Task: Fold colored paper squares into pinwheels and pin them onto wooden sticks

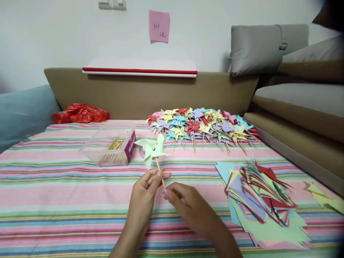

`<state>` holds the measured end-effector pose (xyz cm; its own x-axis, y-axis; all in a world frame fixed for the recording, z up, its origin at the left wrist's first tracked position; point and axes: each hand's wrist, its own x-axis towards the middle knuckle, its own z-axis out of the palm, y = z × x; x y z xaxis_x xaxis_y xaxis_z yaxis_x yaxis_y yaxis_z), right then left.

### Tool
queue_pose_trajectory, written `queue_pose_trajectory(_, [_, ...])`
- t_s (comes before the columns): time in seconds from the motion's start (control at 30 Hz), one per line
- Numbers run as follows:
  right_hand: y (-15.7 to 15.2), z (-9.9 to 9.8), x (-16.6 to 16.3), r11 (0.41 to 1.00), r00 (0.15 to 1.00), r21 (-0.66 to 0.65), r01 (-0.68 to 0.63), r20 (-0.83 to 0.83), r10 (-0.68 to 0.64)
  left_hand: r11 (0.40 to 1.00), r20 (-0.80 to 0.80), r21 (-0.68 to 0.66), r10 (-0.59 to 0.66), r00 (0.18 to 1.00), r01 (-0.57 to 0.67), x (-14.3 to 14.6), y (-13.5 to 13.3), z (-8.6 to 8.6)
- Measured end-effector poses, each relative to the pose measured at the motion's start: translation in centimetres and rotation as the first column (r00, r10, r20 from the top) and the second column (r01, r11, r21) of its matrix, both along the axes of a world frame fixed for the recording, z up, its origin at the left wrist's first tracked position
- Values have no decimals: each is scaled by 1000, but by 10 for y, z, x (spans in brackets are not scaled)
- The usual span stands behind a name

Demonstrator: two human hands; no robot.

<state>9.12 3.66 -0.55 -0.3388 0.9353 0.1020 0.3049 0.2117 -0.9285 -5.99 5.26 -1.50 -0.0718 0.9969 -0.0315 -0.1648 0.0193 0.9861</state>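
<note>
A pale green paper pinwheel (152, 150) on a thin wooden stick stands upright above the striped cloth. My left hand (146, 193) pinches the stick between thumb and fingers. My right hand (185, 206) is just right of it, fingers curled, its fingertips at the lower end of the same stick. A clear plastic box (109, 148) with wooden sticks inside lies to the left of the pinwheel.
A heap of finished colourful pinwheels (201, 127) lies at the back centre. A stack of cut coloured paper squares (260, 193) sits at the right. A red plastic bag (80, 113) lies at the back left. Sofa cushions (298, 104) border the right side.
</note>
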Motion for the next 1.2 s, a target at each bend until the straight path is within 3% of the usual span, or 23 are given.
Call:
queue_pose_trajectory(0.13, [-3, -4, -20, 995, 997, 85, 46, 62, -51, 998, 28, -54, 21, 999, -20, -2, -2, 2])
queue_pose_trajectory(0.27, [2, -11, -23, 993, 994, 99, 63, 80, -71, 999, -40, 11, -43, 998, 44, -6, 0, 3])
queue_pose_trajectory(0.37, [4, -15, -11, 976, 970, 90, 196, 131, -207, 990, -155, 75, -111, 982, 123, -7, 3, -1])
queue_pose_trajectory(0.5, [14, -8, 22, 907, 878, 164, 387, 236, -417, 979, -314, 93, -144, 938, 181, -5, 0, -5])
queue_pose_trajectory(0.6, [47, 10, 50, 871, 800, 287, 400, 354, -484, 968, -366, 73, -199, 909, 241, -3, -6, -4])
queue_pose_trajectory(0.7, [106, 30, 64, 847, 687, 328, 420, 495, -532, 954, -417, 73, -235, 878, 290, -3, -9, -2])
queue_pose_trajectory(0.8, [165, 39, 61, 834, 602, 318, 450, 581, -547, 948, -448, 101, -227, 865, 301, -5, -9, -4])
queue_pose_trajectory(0.9, [196, 35, 47, 829, 539, 288, 479, 649, -537, 954, -463, 69, -228, 857, 291, -5, -8, -8])
queue_pose_trajectory(0.97, [194, 26, 38, 830, 523, 292, 475, 665, -533, 957, -478, 50, -230, 848, 287, -5, -7, -10])
queue_pose_trajectory(1.07, [165, 11, 38, 830, 519, 326, 453, 660, -543, 956, -492, 48, -229, 840, 289, -3, -7, -11])
queue_pose_trajectory(1.2, [104, -1, 82, 787, 494, 401, 468, 620, -610, 953, -508, 38, -241, 827, 301, 0, -9, -9])
